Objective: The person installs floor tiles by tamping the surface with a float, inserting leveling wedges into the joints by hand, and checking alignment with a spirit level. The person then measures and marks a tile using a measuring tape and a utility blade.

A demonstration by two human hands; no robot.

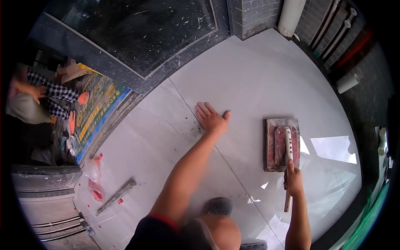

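Knee: bare, bent [225, 233], above dark grey perforated clog [218, 207].
Left hand [213, 121]: fingers spread wide, holding nothing, laid over glossy pale grey floor tiles [250, 79] by their thin dark joint [233, 173].
Right hand [294, 181]: fingers wrapped round handle of red-and-grey rectangular block tool [280, 143], right of joint; tile contact hard to tell.
Progress: tiles look laid; dark crumbs [186, 118] and small red bits [121, 201] left to clear.

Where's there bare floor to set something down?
The floor beyond the left hand, up to the thick pipe, looks bare, as does the gap between that hand and the float. Crowded: lower left, with plastic, a metal bar and red bits.
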